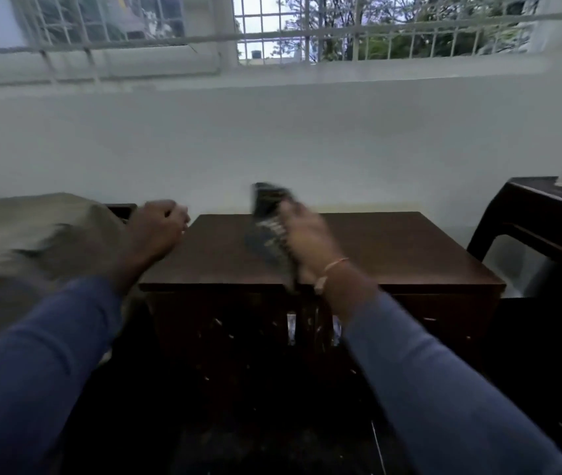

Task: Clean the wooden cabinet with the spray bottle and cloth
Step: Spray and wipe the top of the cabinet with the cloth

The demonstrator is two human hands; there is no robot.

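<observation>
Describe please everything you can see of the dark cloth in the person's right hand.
The cloth is dark, grey to black, with a lighter patterned patch near the fingers; motion blur hides finer detail. It looks soft and limp. The right hand grips it, one end sticking up above the hand, the other hanging down toward the front edge of the wooden cabinet. It is held over the cabinet top; whether it touches the wood cannot be told.

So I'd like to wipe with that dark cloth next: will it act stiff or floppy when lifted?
Probably floppy: the cloth hangs in folds from the right hand, its tail drooping over the cabinet edge. Likely light, since one hand holds it aloft. It is blurred, so the texture is unclear.
</observation>
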